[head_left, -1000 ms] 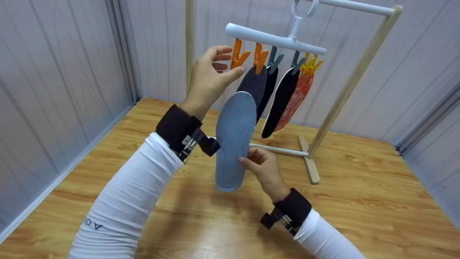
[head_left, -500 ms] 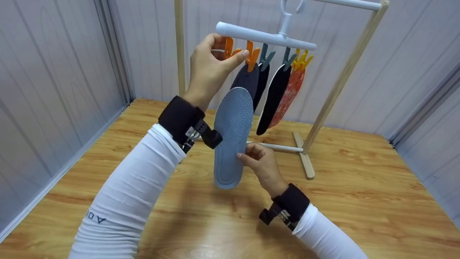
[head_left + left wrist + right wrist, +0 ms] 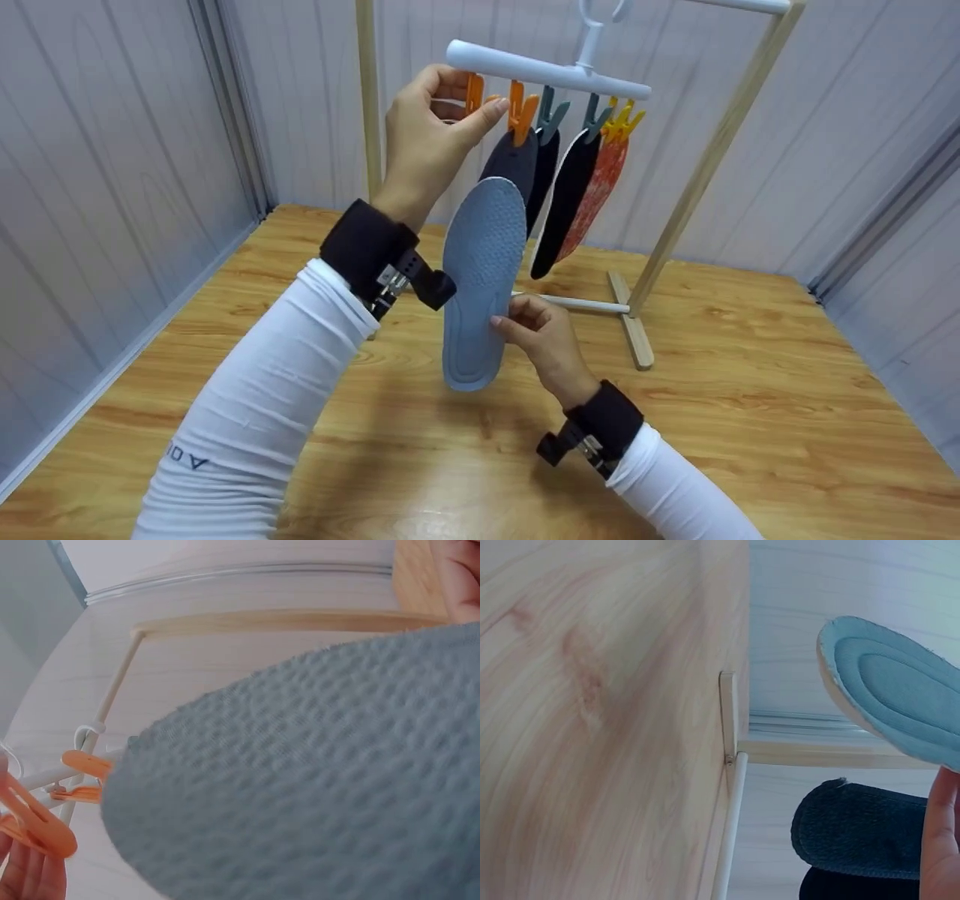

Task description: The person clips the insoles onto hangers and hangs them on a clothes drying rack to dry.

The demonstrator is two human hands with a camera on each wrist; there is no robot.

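My left hand is raised to the white hanger bar and pinches the leftmost orange clip between thumb and fingers. That clip also shows low at the left of the left wrist view. My right hand pinches the edge of a grey-blue insole, held upright with its toe just below the clips. The insole's dotted surface fills the left wrist view. Its heel shows in the right wrist view.
Several insoles hang from the other clips: dark ones and a red patterned one. The hanger hangs on a wooden rack whose foot stands on the wooden table. Grey walls close in left and right.
My left hand rose from beside the clips and took hold of the leftmost orange clip. My right hand lifted the insole slightly toward it.
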